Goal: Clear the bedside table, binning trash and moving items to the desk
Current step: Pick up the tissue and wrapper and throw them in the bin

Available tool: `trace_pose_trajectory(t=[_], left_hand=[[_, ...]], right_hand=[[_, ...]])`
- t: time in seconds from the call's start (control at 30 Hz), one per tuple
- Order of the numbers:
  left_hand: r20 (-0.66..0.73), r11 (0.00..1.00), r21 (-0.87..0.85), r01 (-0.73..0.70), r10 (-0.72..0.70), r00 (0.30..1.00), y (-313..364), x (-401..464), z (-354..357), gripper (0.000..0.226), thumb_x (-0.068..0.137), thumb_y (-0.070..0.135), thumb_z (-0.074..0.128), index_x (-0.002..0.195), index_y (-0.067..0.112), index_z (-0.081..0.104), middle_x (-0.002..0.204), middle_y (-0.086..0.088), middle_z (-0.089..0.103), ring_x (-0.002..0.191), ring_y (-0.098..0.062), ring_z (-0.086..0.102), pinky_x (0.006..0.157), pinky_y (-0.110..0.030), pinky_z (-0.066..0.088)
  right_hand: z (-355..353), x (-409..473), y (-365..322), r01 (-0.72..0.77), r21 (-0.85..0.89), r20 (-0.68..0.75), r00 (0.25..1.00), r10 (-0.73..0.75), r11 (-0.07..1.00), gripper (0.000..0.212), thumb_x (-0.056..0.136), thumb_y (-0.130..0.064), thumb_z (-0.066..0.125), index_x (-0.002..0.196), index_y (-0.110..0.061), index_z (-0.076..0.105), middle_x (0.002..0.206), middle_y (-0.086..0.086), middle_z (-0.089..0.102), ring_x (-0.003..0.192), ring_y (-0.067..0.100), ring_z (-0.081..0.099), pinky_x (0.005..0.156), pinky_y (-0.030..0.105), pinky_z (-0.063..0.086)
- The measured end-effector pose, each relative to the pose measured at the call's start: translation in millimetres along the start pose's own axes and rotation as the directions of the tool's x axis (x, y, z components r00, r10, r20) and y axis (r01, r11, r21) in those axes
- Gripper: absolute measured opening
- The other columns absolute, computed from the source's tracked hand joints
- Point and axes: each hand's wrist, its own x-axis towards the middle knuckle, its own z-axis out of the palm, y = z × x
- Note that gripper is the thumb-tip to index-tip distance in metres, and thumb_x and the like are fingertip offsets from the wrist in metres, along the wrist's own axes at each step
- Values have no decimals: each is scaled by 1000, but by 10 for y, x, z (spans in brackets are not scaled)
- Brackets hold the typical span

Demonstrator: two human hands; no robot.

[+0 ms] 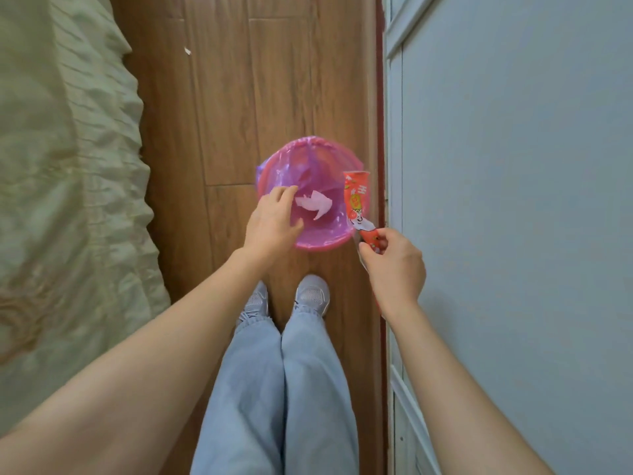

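Observation:
A pink bin [318, 243] lined with a purple bag stands on the wooden floor in front of my feet. A crumpled white tissue [315, 206] is inside the bin's opening, just off my fingertips. My left hand [272, 222] hovers over the bin's left rim with fingers spread and nothing in it. My right hand [394, 265] is to the right of the bin, pinching the lower end of an orange-red snack wrapper [358, 200]. The wrapper stands upright over the bin's right rim.
A bed with a pale green cover [68, 186] fills the left side. A grey-white wall or door panel [513, 200] runs along the right. The wooden floor strip [246, 80] between them is narrow, with a small white scrap [187, 50] lying on it far ahead.

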Motion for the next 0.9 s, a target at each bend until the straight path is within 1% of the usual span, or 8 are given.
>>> trace_pose_trajectory(t=[0.1,0.2,0.33,0.43,0.53,0.67,0.77,0.9], left_hand=[[-100,948,267,-175,208,973,-74,-75,-169,53,69,7,60,122,5,56,118,-13,61,105,-36,57,72,-44,50],[-138,883,406,-234,312,940,-162,-148,-298,46,70,13,55,116,6,59,113,-11,64,106,-32,58,75,-41,47],[-153,874,443,-199,292,944,-324,-211,-372,43,75,18,49,116,9,58,115,-9,63,109,-30,56,80,-41,45],[-175,885,444,-140,239,955,-439,-260,-420,39,76,20,53,114,10,59,114,-8,63,109,-30,56,81,-40,44],[-220,902,416,-113,221,950,-469,-348,-555,36,81,24,48,112,10,59,115,-8,63,109,-30,56,83,-41,44],[-283,925,374,-63,179,942,-421,-526,-835,35,83,25,49,113,9,59,117,-10,62,111,-30,56,85,-42,44],[-307,936,353,-16,132,943,-300,-769,-1172,38,82,24,55,117,9,57,121,-10,61,113,-30,55,86,-43,44],[-329,944,329,29,86,940,36,-1235,-1771,43,80,25,59,120,9,57,123,-10,60,114,-30,54,88,-43,43]], right_hand=[[120,110,-85,41,-124,55,998,-34,991,21,82,-31,63,99,-18,66,90,3,69,82,25,62,61,26,38],[315,258,-181,131,-283,139,986,-94,950,23,84,-31,63,100,-15,65,93,6,68,85,27,63,61,26,40],[599,518,-390,254,-445,253,955,-151,859,26,86,-31,63,104,-12,62,102,10,67,95,31,63,67,32,44],[738,677,-534,257,-521,331,940,-85,814,40,84,-37,66,113,-11,58,113,12,63,107,31,57,74,34,43],[755,695,-633,284,-485,381,920,-92,827,60,81,-45,67,127,-11,47,129,12,50,122,30,44,93,42,41],[488,368,-789,454,-345,296,883,-364,822,64,88,-48,56,139,-16,36,146,12,35,139,28,24,109,46,30],[130,-76,-921,507,-263,218,860,-461,821,65,91,-48,52,144,-18,32,153,10,26,144,25,14,115,46,22],[-515,-701,-1111,530,-223,156,848,-507,818,66,90,-49,51,145,-17,32,155,9,24,145,22,10,117,42,18]])
